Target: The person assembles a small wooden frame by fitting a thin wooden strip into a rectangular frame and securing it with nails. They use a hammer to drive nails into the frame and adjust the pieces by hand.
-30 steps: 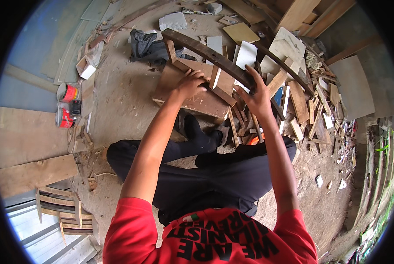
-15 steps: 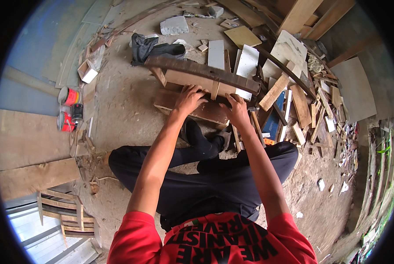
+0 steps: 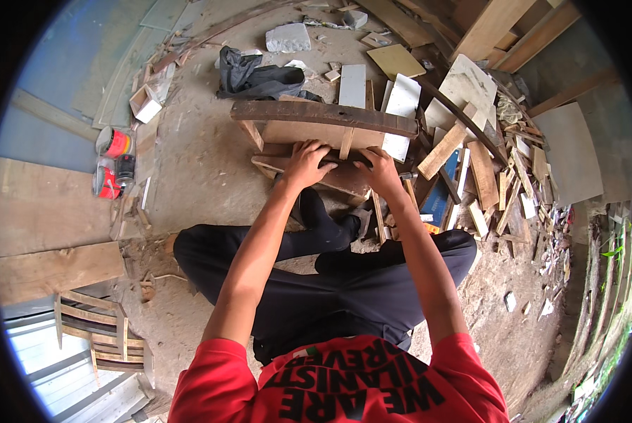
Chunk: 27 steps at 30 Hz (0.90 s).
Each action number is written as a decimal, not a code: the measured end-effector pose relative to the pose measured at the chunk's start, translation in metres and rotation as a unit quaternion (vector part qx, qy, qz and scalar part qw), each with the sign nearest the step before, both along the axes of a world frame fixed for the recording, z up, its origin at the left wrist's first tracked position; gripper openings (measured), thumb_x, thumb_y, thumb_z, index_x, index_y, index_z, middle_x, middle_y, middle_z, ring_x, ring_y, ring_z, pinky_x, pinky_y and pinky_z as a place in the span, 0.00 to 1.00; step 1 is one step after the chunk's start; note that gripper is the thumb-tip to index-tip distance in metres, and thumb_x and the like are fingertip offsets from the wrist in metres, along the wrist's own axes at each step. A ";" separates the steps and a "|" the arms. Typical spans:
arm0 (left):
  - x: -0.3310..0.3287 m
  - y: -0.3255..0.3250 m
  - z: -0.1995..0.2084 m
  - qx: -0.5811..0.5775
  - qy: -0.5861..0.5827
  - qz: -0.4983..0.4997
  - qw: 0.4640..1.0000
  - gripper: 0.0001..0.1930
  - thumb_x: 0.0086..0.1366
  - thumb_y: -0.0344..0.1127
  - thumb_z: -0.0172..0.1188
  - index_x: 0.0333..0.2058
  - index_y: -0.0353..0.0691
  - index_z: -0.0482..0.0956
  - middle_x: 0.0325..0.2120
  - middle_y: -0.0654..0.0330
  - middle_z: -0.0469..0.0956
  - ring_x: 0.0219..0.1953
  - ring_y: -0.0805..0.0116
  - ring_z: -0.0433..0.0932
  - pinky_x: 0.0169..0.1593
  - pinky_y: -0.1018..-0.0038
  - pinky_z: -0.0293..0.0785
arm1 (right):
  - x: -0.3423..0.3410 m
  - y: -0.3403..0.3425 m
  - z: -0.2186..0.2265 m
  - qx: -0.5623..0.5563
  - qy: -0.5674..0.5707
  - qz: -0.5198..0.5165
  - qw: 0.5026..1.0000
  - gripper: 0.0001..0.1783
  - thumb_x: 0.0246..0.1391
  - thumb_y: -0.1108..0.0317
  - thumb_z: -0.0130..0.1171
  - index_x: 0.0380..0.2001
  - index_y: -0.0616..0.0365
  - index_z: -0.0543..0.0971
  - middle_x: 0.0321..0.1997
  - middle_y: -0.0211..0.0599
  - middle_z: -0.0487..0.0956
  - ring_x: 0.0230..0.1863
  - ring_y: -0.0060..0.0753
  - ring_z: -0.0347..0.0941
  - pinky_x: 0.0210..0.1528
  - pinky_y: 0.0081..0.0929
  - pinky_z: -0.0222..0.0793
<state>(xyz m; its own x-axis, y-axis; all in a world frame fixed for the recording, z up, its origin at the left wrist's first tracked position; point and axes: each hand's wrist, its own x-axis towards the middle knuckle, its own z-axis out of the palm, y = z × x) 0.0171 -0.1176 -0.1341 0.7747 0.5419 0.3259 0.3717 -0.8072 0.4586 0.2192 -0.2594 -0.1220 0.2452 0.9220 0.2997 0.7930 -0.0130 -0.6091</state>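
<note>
In front of my crossed legs is a wooden frame (image 3: 295, 130), built of boards with a dark, worn beam (image 3: 323, 113) along its far side. A short upright strut (image 3: 346, 143) joins its parts near the middle. My left hand (image 3: 307, 163) curls its fingers over the frame's inner edge, left of the strut. On the strut's other side, my right hand (image 3: 378, 169) grips the same edge. Both sets of fingertips are partly hidden behind the wood. A lower brown board (image 3: 344, 182) of the frame lies below my hands, close to my feet.
Scrap boards (image 3: 483, 173) and offcuts are heaped to the right. Beyond the frame lie a black plastic bag (image 3: 259, 79) and a pale block (image 3: 287, 38). Paint cans (image 3: 108, 182) stand at the left wall, with a slatted wooden piece (image 3: 104, 331) at lower left.
The frame has turned in my hands: its dark beam lies more level, with the left end nearer me and the right end farther. More of the black bag shows. Both hands keep their hold.
</note>
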 end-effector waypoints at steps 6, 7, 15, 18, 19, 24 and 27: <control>0.010 -0.003 0.016 -0.053 -0.018 -0.004 0.998 0.22 0.57 0.45 0.71 0.50 0.45 0.84 0.48 0.57 0.82 0.57 0.55 0.74 0.63 0.59 0.60 | -0.006 0.008 0.003 0.022 -0.033 -0.008 0.999 0.29 0.47 0.61 0.74 0.51 0.64 0.80 0.54 0.54 0.79 0.57 0.55 0.75 0.60 0.44 0.69; 0.009 -0.003 0.016 -0.066 -0.014 0.001 0.998 0.22 0.57 0.45 0.71 0.49 0.45 0.84 0.47 0.58 0.83 0.57 0.56 0.75 0.63 0.60 0.60 | -0.012 0.011 0.007 0.029 -0.003 -0.009 1.000 0.30 0.47 0.60 0.75 0.52 0.64 0.80 0.53 0.54 0.79 0.56 0.56 0.75 0.60 0.44 0.69; 0.009 -0.006 -0.001 -0.005 -0.034 0.023 0.999 0.20 0.59 0.48 0.68 0.47 0.46 0.85 0.48 0.61 0.82 0.54 0.60 0.75 0.61 0.60 0.60 | -0.032 0.026 -0.002 0.028 0.010 -0.043 0.999 0.26 0.51 0.56 0.72 0.48 0.63 0.82 0.48 0.49 0.82 0.53 0.55 0.76 0.59 0.45 0.65; 0.007 -0.007 -0.003 0.002 -0.034 0.020 0.999 0.20 0.60 0.49 0.67 0.47 0.46 0.85 0.48 0.62 0.82 0.54 0.60 0.76 0.61 0.60 0.60 | -0.034 0.025 -0.008 0.023 -0.015 -0.042 0.999 0.25 0.52 0.57 0.71 0.48 0.61 0.82 0.48 0.48 0.82 0.53 0.54 0.76 0.59 0.45 0.63; 0.008 -0.006 -0.003 0.001 -0.031 0.021 0.999 0.20 0.60 0.49 0.67 0.47 0.46 0.85 0.48 0.62 0.82 0.54 0.60 0.76 0.61 0.59 0.60 | -0.034 0.025 -0.003 0.015 -0.019 -0.042 0.999 0.24 0.52 0.57 0.71 0.49 0.61 0.82 0.47 0.48 0.81 0.53 0.54 0.75 0.59 0.45 0.64; 0.008 -0.007 -0.005 0.024 -0.034 0.024 0.999 0.19 0.61 0.49 0.67 0.47 0.46 0.85 0.47 0.62 0.83 0.53 0.61 0.76 0.60 0.60 0.62 | -0.031 0.025 -0.003 0.015 -0.027 -0.032 0.999 0.24 0.52 0.57 0.70 0.49 0.60 0.81 0.47 0.48 0.81 0.52 0.55 0.75 0.57 0.45 0.64; 0.008 -0.010 -0.003 0.018 -0.034 0.024 0.999 0.20 0.60 0.48 0.67 0.48 0.46 0.85 0.48 0.62 0.82 0.53 0.60 0.76 0.60 0.59 0.62 | -0.031 0.024 -0.001 0.010 -0.028 -0.026 0.999 0.23 0.53 0.57 0.70 0.48 0.60 0.81 0.47 0.48 0.81 0.52 0.55 0.75 0.57 0.46 0.64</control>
<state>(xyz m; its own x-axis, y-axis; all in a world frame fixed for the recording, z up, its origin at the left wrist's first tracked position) 0.0247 -0.1273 -0.1368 0.7242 0.5646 0.3960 0.3788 -0.8055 0.4557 0.1883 -0.2351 -0.1234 0.2751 0.9022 0.3322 0.8242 -0.0434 -0.5647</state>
